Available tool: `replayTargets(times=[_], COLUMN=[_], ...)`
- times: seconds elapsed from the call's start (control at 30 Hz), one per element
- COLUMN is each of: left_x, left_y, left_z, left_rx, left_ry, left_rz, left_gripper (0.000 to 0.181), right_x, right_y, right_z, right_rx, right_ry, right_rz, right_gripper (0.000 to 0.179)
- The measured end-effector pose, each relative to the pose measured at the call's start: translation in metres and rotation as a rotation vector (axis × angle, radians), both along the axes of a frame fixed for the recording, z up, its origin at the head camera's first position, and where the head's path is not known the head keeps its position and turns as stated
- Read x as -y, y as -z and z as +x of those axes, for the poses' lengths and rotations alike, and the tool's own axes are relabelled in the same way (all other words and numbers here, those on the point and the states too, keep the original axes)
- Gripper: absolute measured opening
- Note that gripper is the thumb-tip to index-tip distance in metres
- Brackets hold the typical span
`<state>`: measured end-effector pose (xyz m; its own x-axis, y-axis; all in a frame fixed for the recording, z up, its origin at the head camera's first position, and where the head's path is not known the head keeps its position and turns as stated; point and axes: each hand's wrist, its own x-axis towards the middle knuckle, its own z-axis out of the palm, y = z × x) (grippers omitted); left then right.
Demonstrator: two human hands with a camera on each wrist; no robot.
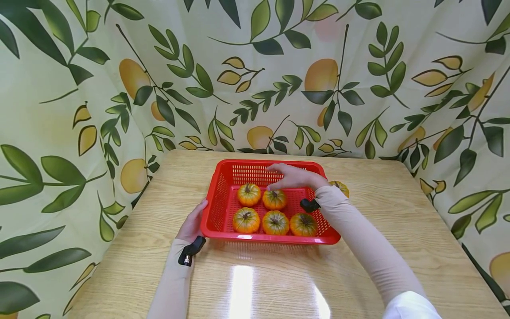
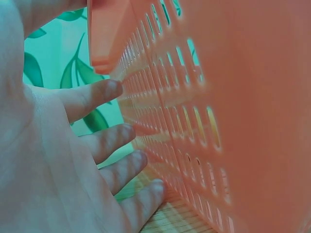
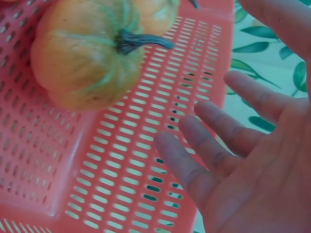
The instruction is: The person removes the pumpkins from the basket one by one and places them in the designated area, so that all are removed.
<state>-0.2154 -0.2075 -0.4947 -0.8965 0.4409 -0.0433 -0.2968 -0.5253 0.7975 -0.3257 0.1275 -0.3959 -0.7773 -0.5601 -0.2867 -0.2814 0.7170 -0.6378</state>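
A red plastic basket [image 1: 271,239] with slotted walls stands on the table. Several small orange-yellow pumpkins [image 1: 246,220] sit inside it, stems up. At the basket's left side, my left hand [image 1: 192,223] rests with its fingertips at the slotted wall [image 2: 165,111], fingers spread and nearly straight. My right hand [image 1: 294,176] hovers over the basket's back part, holding nothing. Its fingers [image 3: 214,148] are extended and apart in the right wrist view, beside a pumpkin [image 3: 87,53] with a dark stem. Another pumpkin [image 1: 340,188] lies outside the basket on the right, partly hidden by my right forearm.
The wooden table [image 1: 378,208] extends on both sides of the basket and in front of it. A cloth [image 1: 279,88] printed with leaves and fruit hangs behind the table and along its sides. Dark wrist cameras [image 1: 191,251] sit on both sleeves.
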Motion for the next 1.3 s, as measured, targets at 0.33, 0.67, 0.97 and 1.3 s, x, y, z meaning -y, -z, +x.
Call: replayTargets(times=[0.33, 0.67, 0.97, 1.3], left_x=[0.0, 0.0, 0.001, 0.0], left_y=[0.0, -0.001, 0.002, 0.004], left_z=[-0.001, -0.001, 0.001, 0.0], left_rx=[-0.01, 0.02, 0.033, 0.036], left_ry=[0.005, -0.014, -0.021, -0.035], left_rz=[-0.01, -0.024, -0.035, -0.048], left_gripper=[0.034, 0.034, 0.035, 0.033], right_x=[0.007, 0.01, 0.013, 0.013], right_y=[0.014, 0.027, 0.031, 0.032], right_z=[0.001, 0.0, 0.0, -0.002], right_rx=[0.09, 0.16, 0.23, 0.197], right_ry=[-0.054, -0.038, -0.011, -0.028], right_rz=[0.084, 0.135, 0.197, 0.227], right_gripper=[0.08, 0.089, 0.092, 0.074])
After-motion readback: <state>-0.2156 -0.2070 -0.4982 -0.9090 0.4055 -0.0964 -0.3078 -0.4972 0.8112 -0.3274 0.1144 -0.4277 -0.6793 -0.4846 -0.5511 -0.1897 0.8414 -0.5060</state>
